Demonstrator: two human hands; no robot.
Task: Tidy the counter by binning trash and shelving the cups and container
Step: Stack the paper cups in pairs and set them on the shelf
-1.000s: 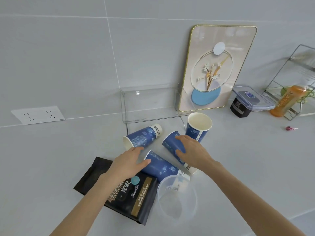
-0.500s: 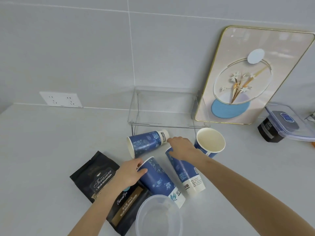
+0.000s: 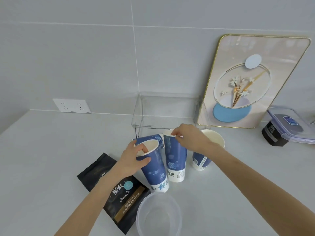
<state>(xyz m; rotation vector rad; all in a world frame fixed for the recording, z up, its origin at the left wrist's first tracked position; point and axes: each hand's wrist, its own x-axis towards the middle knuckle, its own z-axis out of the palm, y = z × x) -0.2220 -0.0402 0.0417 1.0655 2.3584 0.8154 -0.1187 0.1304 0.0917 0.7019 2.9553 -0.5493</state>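
Several blue paper cups stand or lie on the white counter. My left hand (image 3: 134,159) grips the rim of one upright blue cup (image 3: 156,171), fingers inside it. My right hand (image 3: 189,138) pinches the rim of a second upright blue cup (image 3: 174,159) right beside it. A third cup (image 3: 209,150) stands upright behind my right wrist. A fourth cup (image 3: 156,137) lies on its side behind the held ones, mostly hidden. A clear round plastic container (image 3: 159,217) sits near the front edge. A clear acrylic shelf (image 3: 168,111) stands against the wall.
A black coffee bag (image 3: 119,189) lies flat under my left forearm. A gold-rimmed decorative tray (image 3: 252,82) leans on the wall at right. A lidded black box (image 3: 286,128) sits at far right. A wall socket (image 3: 71,105) is at left.
Both hands took hold of cups that lay on their sides and stood them upright. The view shifted left, so the wire rack and orange bottle left the frame.
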